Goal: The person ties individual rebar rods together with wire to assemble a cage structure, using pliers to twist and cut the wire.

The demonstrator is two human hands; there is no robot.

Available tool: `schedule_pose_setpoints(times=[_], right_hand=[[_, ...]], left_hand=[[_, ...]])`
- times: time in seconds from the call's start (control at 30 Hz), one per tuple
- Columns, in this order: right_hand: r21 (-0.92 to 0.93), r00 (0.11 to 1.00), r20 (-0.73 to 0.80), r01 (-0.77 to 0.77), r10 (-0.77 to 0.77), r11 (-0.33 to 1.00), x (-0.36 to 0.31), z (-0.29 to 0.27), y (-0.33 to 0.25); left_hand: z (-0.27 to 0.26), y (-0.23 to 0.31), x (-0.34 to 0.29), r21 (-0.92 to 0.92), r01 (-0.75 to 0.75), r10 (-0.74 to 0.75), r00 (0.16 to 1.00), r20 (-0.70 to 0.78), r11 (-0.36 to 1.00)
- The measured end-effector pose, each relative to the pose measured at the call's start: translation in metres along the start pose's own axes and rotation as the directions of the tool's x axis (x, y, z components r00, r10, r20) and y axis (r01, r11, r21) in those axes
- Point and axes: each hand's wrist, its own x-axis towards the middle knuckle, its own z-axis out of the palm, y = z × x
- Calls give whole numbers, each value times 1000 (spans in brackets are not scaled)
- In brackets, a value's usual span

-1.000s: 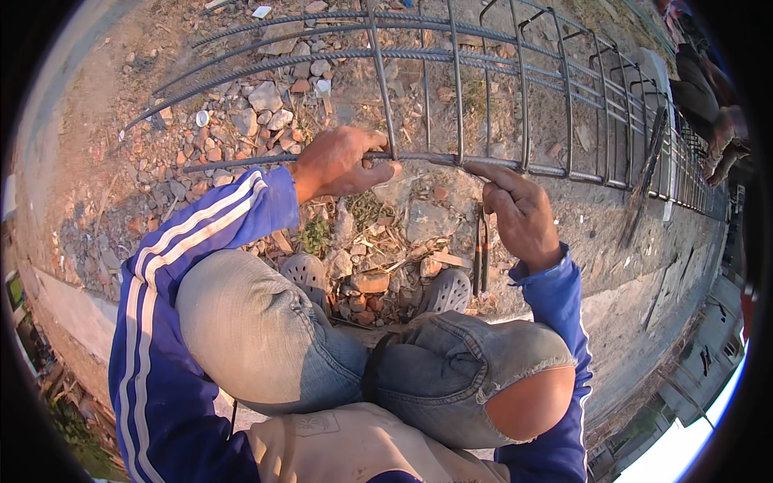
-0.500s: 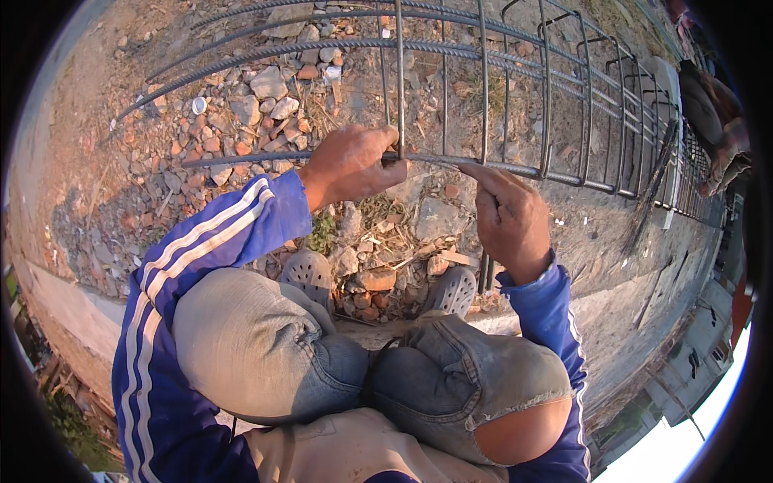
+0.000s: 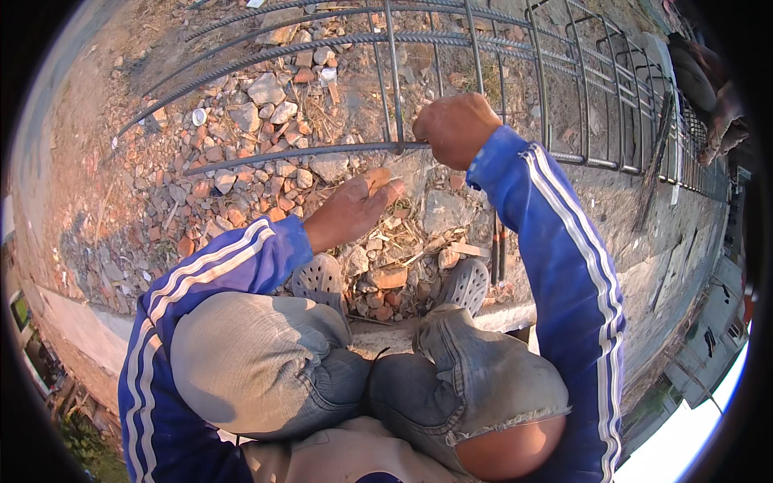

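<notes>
A reinforcing cage of ribbed steel bars [image 3: 266, 55] and square stirrups [image 3: 539, 80] lies in front of me. My right hand [image 3: 457, 129] is closed at the near long bar [image 3: 306, 151], just right of where the end stirrup [image 3: 392, 72] meets it. Whatever that fist grips is hidden by its fingers. Below the bar, my left hand [image 3: 354, 208] is off the steel, with thumb and fingertips apart and nothing visible between them.
Broken brick and stones [image 3: 266, 88] cover the ground under the bars. A dark bundle of thin wire [image 3: 656, 165] hangs across the cage at the right. Another person [image 3: 708, 88] is beyond it. Two bars [image 3: 499, 249] stand beside my right grey clog [image 3: 467, 286].
My left hand has let go of the bar and stirrup joint and dropped toward me. My right hand has moved up and left, over the bar, and turned into a fist.
</notes>
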Motion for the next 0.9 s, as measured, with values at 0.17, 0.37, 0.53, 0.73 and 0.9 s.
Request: schedule_pose_setpoints(times=[0.17,0.37,0.53,0.73,0.9], right_hand=[[71,999,-42,-13,16,997,-2,1,5],[162,977,-63,-190,202,968,-9,-11,-4],[240,976,-120,-150,183,959,-4,0,-9],[375,733,-647,68,208,925,-36,42,-48],[459,592,-749,142,296,877,-55,59,-68]], left_hand=[[15,20,31,-676,230,-153,973,173,699],[3,25,15,-562,256,-171,965,200,787],[-2,27,3,-186,-20,38,995,94,982],[-30,51,-1,-134,-96,124,968,218,986],[-62,80,9,-440,185,-54,955,292,879]])
